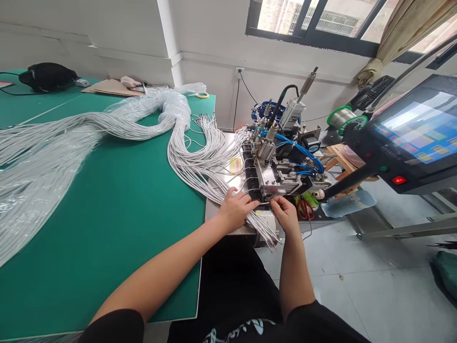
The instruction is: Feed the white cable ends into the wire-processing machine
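Note:
My left hand [236, 210] lies over a bundle of white cables [189, 164], its thumb and fingertip closed on one white cable [264, 203] at the machine's near edge. From the other side, the fingers of my right hand [284, 213] pinch that same cable close to its end. The stretch between both hands runs just in front of the metal head of the wire-processing machine [267, 178]. Below my hands, loose cable ends [266, 228] fan out past the edge, a few showing reddish tips. Several other cables reach into a black row of slots [251, 166] on the machine.
A green table [143, 209] fills the left, with plastic-wrapped cables [53, 176] on it. To the right are a monitor [424, 128] on an arm, a solder wire spool [346, 120], red-handled scissors [305, 209] and a bluish plastic container [350, 204].

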Tool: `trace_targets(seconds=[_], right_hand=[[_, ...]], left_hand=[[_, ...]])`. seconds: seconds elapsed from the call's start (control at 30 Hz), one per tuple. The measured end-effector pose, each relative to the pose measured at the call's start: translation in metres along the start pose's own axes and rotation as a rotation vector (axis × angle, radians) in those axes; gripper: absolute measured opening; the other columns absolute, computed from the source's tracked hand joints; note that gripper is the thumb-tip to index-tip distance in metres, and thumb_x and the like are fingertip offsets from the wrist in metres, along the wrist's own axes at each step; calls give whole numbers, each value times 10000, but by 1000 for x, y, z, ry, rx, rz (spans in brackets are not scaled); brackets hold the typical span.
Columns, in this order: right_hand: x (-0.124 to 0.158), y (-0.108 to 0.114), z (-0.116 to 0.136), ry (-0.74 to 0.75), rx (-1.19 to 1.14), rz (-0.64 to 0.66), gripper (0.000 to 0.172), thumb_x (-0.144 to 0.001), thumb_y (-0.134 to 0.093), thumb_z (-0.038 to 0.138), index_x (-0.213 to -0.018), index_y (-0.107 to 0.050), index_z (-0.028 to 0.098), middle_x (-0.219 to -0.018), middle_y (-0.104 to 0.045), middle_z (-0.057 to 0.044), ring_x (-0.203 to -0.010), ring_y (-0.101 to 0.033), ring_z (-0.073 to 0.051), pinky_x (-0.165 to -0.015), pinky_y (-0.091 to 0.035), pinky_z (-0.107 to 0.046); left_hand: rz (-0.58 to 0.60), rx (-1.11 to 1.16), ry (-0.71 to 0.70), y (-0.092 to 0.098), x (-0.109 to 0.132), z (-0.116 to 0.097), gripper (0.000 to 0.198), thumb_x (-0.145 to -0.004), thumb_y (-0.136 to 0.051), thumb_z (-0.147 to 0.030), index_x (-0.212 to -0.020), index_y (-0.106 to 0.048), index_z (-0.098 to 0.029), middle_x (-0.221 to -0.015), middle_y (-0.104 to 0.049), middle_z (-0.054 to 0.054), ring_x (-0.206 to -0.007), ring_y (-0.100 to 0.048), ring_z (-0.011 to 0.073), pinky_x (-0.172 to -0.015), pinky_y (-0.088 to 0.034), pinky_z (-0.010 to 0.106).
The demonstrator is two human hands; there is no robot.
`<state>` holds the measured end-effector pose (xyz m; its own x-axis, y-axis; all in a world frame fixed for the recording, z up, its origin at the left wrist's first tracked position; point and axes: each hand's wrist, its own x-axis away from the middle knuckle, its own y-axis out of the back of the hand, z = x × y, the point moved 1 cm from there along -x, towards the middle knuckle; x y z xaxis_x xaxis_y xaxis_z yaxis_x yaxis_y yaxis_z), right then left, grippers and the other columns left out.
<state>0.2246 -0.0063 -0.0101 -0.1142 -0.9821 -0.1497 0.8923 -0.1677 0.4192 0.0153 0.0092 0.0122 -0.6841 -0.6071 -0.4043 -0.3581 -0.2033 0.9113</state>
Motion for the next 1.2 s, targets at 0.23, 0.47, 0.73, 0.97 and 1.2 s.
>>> trace_targets(seconds=[0.23, 0.47, 0.73, 0.97, 1.2], right_hand=[[-3, 0, -5, -59, -131, 55, 281, -810, -571, 390, -637, -469, 194, -605, -387, 39, -582, -351, -114, -553, -281, -244], [-2, -6, -14, -149, -308, 83, 334, -783, -586, 459, -620, -443, 204, -572, -362, 50, -530, -309, -107, -506, -261, -237], [-2, -7, -12, -101, -259, 13, 317, -780, -600, 428, -612, -457, 201, -578, -375, 46, -545, -329, -109, -517, -278, -241], [-6, -8, -13, -226, -354, 75, 291, -731, -597, 415, -601, -457, 196, -552, -365, 46, -521, -309, -97, -485, -247, -233], [-3, -13, -25, -332, -438, 63, 303, -709, -620, 433, -602, -452, 205, -515, -357, 60, -468, -290, -93, -456, -241, -237]], left_hand=[[36, 5, -21, 1, -1, 0, 468, -802, -515, -96, -1219, -578, -299, -1004, -625, 44, -916, -545, 211, -969, -250, 456], [84, 4, -10, 2, -3, -1, 508, -790, -526, -100, -1257, -554, -299, -1062, -608, 57, -953, -530, 229, -947, -279, 453], [80, 29, 26, 3, -2, -1, 509, -772, -536, -102, -1246, -566, -287, -999, -608, 56, -924, -536, 224, -951, -273, 448], [83, 23, 38, 2, -2, -1, 504, -787, -536, -119, -1257, -568, -297, -1006, -618, 58, -909, -544, 222, -950, -269, 440], [71, 30, 37, 4, -4, -1, 514, -759, -542, -100, -1238, -593, -279, -1021, -624, 68, -926, -560, 225, -949, -276, 441]])
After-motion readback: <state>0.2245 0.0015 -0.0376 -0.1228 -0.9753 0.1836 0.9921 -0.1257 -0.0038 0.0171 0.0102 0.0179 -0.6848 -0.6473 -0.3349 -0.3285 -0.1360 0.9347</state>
